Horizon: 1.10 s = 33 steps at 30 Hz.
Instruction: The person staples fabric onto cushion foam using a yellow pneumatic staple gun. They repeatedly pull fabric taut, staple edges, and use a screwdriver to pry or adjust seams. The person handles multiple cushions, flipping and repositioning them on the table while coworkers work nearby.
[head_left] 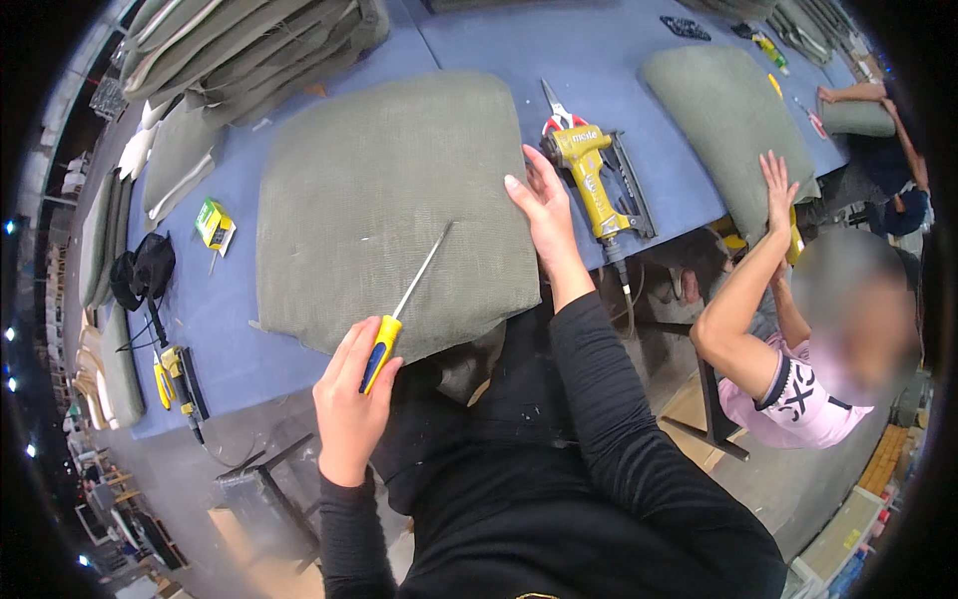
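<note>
A grey-green fabric-covered cushion (374,180) lies in front of me at the edge of the blue table. My left hand (351,404) is closed around the yellow and blue handle of a screwdriver (382,351). Its long metal shaft slants up and to the right, with the tip at the cushion's fabric near the middle. I cannot tell whether the tip is in the weave or only on it. My right hand (547,222) grips the cushion's right edge, thumb on top and fingers along the side.
Right of the cushion lie a yellow staple gun (596,185) with a hose and red-handled scissors (562,118). Left are a small green-yellow box (215,228) and another staple gun (182,379). Stacked covers (249,50) stand far left. A co-worker (778,369) handles another cushion (714,120).
</note>
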{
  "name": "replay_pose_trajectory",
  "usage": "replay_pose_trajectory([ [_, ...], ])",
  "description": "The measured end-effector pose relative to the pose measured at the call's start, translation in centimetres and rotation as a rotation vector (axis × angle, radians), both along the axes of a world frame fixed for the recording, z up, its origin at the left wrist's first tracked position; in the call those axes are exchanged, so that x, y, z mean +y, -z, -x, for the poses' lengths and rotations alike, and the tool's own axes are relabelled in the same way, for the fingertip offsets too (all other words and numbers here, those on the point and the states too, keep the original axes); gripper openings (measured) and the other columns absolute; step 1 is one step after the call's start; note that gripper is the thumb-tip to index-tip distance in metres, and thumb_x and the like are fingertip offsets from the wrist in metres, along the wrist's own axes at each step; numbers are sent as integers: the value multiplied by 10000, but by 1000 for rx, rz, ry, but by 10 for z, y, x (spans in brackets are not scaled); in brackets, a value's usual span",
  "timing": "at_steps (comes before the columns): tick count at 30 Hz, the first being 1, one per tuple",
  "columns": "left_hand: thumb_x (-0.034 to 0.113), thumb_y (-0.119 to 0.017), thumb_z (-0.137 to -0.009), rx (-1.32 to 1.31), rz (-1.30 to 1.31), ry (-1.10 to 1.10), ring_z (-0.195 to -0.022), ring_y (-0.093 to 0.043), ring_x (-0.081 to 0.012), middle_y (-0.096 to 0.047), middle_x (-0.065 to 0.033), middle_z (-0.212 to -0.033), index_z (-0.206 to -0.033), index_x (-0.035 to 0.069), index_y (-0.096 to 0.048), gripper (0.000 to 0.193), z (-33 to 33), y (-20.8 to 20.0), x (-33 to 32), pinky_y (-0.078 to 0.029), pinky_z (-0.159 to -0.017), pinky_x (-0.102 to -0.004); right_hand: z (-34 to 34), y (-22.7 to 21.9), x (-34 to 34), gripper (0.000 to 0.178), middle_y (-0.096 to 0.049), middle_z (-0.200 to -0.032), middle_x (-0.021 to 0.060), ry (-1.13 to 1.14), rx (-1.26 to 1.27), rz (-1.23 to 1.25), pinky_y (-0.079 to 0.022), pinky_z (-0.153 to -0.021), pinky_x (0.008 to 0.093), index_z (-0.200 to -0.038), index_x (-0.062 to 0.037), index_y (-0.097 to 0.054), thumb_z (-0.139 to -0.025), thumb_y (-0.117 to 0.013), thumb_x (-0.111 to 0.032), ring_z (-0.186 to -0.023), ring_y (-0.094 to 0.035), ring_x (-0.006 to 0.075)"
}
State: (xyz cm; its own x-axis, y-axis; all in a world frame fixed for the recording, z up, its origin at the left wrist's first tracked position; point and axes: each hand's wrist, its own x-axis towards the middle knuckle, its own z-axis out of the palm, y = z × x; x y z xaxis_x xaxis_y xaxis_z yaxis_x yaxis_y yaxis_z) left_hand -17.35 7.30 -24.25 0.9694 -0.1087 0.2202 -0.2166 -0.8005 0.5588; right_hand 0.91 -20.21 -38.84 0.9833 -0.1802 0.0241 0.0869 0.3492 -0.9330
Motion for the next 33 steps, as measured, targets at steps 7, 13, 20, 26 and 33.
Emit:
replay_pose_trajectory([
  [7, -7, -804, -908, 135, -311, 177, -1003, -786, -399, -768, -222, -1258, -1365, 26, -748, 462, -42, -45, 5, -625, -869, -402, -6, 2, -1, 545, -630, -1471, 226, 96, -20, -113, -499, -1168, 397, -1492, 61, -564, -1000, -772, -52, -1382, -628, 277],
  [13, -50, -804, -880, 248, -473, 261, -911, -782, -387, -763, -222, -1218, -1388, 9, -729, 517, -65, -73, -10, -617, -792, -397, -10, 7, -6, 483, -679, -1377, 173, 132, 21, -94, -555, -1084, 352, -1440, 58, -597, -997, -769, -30, -1285, -676, 226],
  [20, -120, -788, -853, 170, -485, 141, -915, -788, -378, -758, -229, -1218, -1394, -24, -710, 554, -32, -56, -39, -620, -783, -383, -11, 4, -3, 434, -677, -1380, 175, 127, 51, -166, -553, -1113, 364, -1428, 54, -610, -1023, -740, -30, -1289, -679, 246],
  [26, -21, -771, -943, 202, -8, -182, -1094, -791, -373, -766, -251, -1282, -1406, -11, -713, 467, 10, 37, -45, -597, -985, -403, -10, 13, -1, 388, -695, -1375, 174, 184, -18, -1, -549, -1109, 348, -1421, 61, -631, -1055, -705, -45, -1264, -695, 227],
  [33, 18, -764, -969, -15, 52, -233, -1113, -787, -343, -778, -226, -1261, -1398, 3, -725, 432, 19, 53, -61, -598, -949, -386, -16, 26, -2, 346, -736, -1287, 63, 206, -64, 108, -506, -1061, 279, -1394, 13, -711, -1077, -704, -127, -1162, -676, 121],
])
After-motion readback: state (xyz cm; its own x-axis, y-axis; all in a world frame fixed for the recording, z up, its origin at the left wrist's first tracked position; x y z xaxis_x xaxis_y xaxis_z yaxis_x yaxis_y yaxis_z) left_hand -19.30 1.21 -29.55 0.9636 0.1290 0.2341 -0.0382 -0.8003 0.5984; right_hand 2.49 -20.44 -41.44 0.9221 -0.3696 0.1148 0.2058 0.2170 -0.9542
